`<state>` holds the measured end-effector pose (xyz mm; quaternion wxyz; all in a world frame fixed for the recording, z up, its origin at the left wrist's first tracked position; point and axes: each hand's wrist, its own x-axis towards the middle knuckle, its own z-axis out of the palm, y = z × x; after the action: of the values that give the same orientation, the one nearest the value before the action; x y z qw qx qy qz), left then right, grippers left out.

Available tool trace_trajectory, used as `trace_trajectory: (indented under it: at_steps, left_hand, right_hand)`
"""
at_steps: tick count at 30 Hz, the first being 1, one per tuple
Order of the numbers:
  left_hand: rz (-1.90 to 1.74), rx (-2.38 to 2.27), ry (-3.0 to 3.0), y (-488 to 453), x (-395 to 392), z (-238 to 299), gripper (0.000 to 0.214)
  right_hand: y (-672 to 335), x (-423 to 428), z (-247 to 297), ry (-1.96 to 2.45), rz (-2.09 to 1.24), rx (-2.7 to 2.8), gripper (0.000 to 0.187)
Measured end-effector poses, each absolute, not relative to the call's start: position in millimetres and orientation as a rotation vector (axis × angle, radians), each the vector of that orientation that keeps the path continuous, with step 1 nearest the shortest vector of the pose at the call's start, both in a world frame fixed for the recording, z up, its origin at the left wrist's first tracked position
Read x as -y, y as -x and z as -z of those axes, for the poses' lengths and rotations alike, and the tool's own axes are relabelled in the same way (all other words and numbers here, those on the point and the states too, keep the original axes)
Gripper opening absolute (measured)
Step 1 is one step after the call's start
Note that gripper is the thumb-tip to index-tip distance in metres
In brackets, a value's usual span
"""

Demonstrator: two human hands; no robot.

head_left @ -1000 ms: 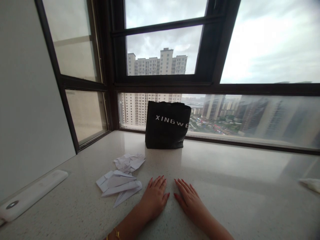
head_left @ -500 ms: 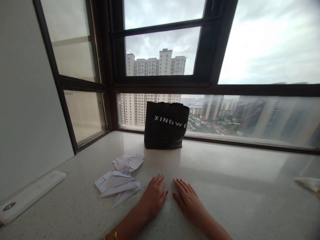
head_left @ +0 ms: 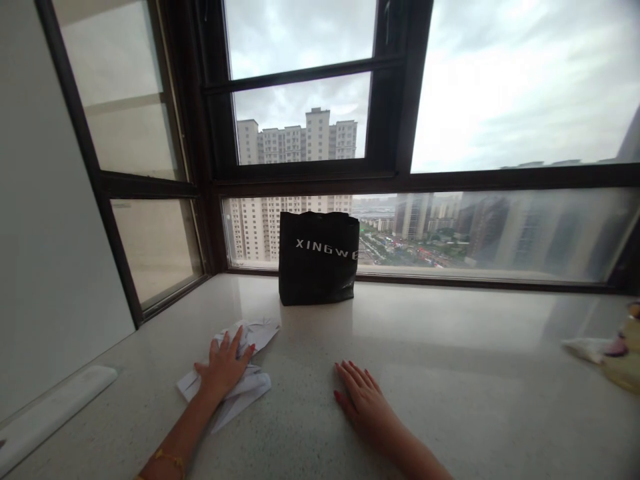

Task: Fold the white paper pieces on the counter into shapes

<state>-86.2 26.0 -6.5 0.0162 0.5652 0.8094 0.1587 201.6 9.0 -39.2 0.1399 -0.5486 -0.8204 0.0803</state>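
Head view: left hand (head_left: pixel 225 367) open, fingers splayed over a loose heap of white paper (head_left: pixel 259 381) on the pale speckled stone counter (head_left: pixel 450 360), left of centre and nearer than the upright black tote bag (head_left: pixel 319 267). Impossible to tell whether pressing on the heap or hovering just above; no closed grip visible. Within the heap, a crumpled white sheet (head_left: pixel 264 331) toward the window (head_left: pixel 525 227), with folded white paper pieces (head_left: pixel 240 401) on the nearer side, partly hidden beneath palm and fingers. Right hand (head_left: pixel 367 407) also open, palm down on the counter, fingers straight and close together, holding nothing, well apart from the paper. Main risk, as a judgement: a pinch from above catching only the top layer, because of thin, overlapping, unfastened pieces, with lower ones left behind or slipping out sideways. With too hard a squeeze, crushed folds and fresh creases. With a sideways push of the palm, likely skidding over the glossy stone, perhaps toward the long white bar (head_left: pixel 60 417) at the left. Under the gold bracelet (head_left: pixel 170 459) on the left wrist, a small chance of snagging a paper edge if dragged low. For the bag, possible tipping from a knock, if lightly filled; contents not visible.
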Motion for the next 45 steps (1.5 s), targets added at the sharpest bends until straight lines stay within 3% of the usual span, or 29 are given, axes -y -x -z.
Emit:
trace_trajectory:
  at_steps: [12, 20, 27, 33, 35, 42, 45]
  left_hand:
    - [-0.267, -2.247, -2.052, 29, -26, 16, 0.060]
    - [-0.506, -1.885, -2.237, -23, -10, 20, 0.057]
    - [-0.646, -1.791, -2.239, -20, -5, 22, 0.060]
    - [-0.786, -1.682, -2.275, -20, -7, 18, 0.056]
    - [-0.836, -1.712, -2.262, -19, -7, 17, 0.054]
    - [-0.915, -1.765, -2.328, -15, -7, 13, 0.070]
    - [-0.983, -1.634, -2.401, -16, -4, 8, 0.066]
  right_hand:
    - [-200, -8, 42, 1.556, -0.258, 2.328, 0.052]
    - [-206, -10, 37, 1.482, -0.277, 2.173, 0.040]
    - [-201, -8, 29, 1.498, -0.141, 2.147, 0.054]
    - [-203, -6, 22, 1.510, -0.149, 2.201, 0.022]
    - [-207, -6, 19, 1.477, -0.145, 2.073, 0.021]
    - [-213, -10, 12, 1.111, -0.605, 1.426, 0.040]
    - [-213, -10, 9, 1.015, -0.817, 1.293, 0.043]
